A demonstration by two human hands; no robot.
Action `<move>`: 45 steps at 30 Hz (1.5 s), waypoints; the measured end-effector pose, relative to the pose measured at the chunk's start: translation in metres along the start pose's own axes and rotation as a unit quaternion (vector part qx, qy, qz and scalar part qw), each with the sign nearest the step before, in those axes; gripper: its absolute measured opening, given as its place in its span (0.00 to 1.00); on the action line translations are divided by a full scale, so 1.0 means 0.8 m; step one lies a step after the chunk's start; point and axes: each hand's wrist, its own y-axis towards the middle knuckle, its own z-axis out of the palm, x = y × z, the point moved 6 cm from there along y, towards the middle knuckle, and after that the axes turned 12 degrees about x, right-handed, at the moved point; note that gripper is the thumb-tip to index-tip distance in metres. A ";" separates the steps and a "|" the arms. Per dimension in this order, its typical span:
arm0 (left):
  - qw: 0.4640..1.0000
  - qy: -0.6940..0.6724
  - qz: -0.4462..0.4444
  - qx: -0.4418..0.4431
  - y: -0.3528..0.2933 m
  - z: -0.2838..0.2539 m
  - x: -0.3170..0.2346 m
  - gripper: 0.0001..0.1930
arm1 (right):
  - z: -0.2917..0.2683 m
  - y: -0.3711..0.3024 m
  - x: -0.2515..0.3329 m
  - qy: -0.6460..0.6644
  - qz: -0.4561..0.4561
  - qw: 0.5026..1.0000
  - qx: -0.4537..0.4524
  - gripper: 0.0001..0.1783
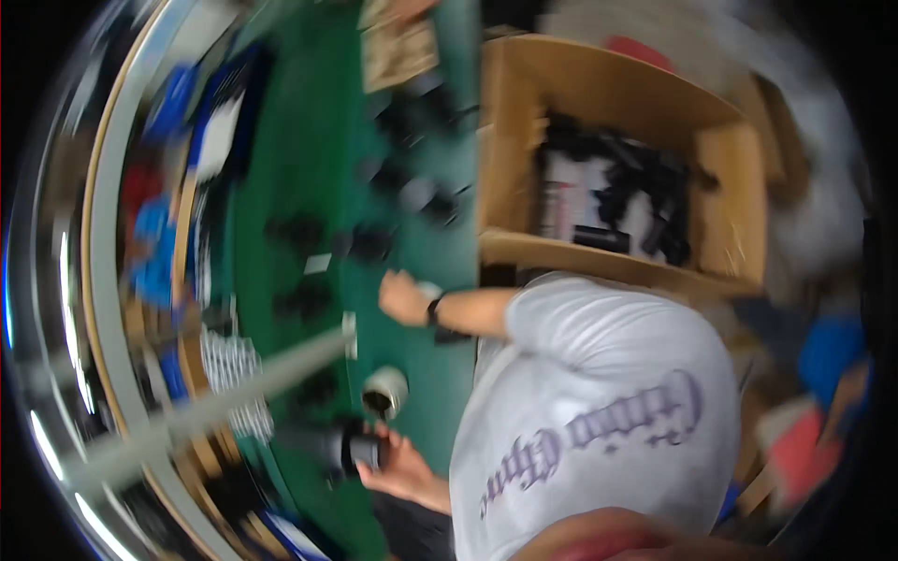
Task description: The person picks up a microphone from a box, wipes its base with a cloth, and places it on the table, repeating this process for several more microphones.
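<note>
My left hand [400,469] is closed around a black cylindrical part [363,450] at the table's near side, and a dark, longer shape reaches left from it, smeared by motion. Just beyond that hand is a white round cup-like piece [384,393] with a dark opening. My right arm crosses in front of my body. At its end my right hand [404,297], a dark band on the wrist, hovers over or rests on the green table [374,351]. Its fingers are curled; blur hides what they may hold. A small pale thing [429,291] lies next to it.
A large open cardboard box [617,79] with many black parts stands right of the table. Blurred black parts [367,242] lie along the tabletop. At the far end, another person's hand [408,7] is at brown cardboard [400,54]. A pale bar [224,397] crosses the left side.
</note>
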 end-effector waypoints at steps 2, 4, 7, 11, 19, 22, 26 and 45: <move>0.997 0.031 -0.018 0.061 0.013 -0.026 0.000 0.26 | 0.011 0.008 0.012 0.104 -0.022 0.994 -0.029 0.05; 0.989 0.028 -0.069 0.128 0.042 -0.022 0.008 0.26 | -0.011 0.001 -0.011 0.424 -0.029 0.905 0.024 0.09; 0.966 0.016 -0.141 0.217 0.079 -0.001 0.028 0.26 | -0.081 -0.047 -0.045 0.563 -0.035 0.825 0.009 0.12; 0.931 0.087 -0.189 0.300 0.114 0.051 0.043 0.28 | -0.143 -0.109 -0.083 0.581 0.008 0.814 0.008 0.13; 0.801 0.113 -0.302 0.504 0.107 0.152 0.166 0.31 | -0.279 -0.323 -0.134 0.335 0.134 0.911 -0.197 0.12; 0.726 0.107 -0.339 0.589 0.055 0.203 0.196 0.33 | -0.330 -0.431 -0.117 0.419 0.293 0.800 -0.315 0.14; 0.655 0.075 -0.383 0.647 -0.004 0.243 0.213 0.33 | -0.339 -0.511 -0.109 0.427 0.340 0.729 -0.413 0.11; 0.491 0.086 -0.456 0.737 -0.151 0.327 0.262 0.31 | -0.416 -0.641 -0.030 0.022 0.391 0.696 -0.602 0.09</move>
